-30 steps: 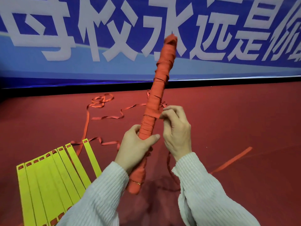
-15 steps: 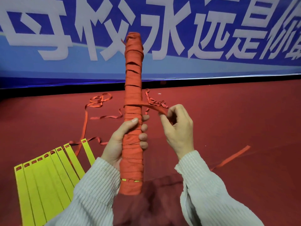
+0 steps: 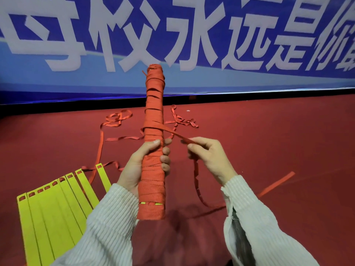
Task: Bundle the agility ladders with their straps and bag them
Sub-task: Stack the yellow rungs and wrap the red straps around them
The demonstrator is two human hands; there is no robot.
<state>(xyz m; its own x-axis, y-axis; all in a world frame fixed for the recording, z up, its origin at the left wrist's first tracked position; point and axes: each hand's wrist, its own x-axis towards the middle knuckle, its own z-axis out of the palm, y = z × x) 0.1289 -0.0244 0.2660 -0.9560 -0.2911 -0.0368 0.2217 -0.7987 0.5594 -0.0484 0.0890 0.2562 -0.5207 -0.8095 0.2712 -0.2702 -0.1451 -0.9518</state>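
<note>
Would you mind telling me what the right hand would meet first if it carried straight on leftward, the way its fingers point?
Probably the wrapped ladder bundle that the left hand grips; the right hand pinches the strap beside it, though depth is uncertain.

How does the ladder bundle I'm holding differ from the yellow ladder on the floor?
The wrapped bundle stands upright in the left hand, while the yellow rungs lie fanned flat on the red floor. The bundle is almost fully covered in orange strap, which the right hand pinches; the floor rungs are bare. Both show yellow rungs threaded on orange strap.
</note>
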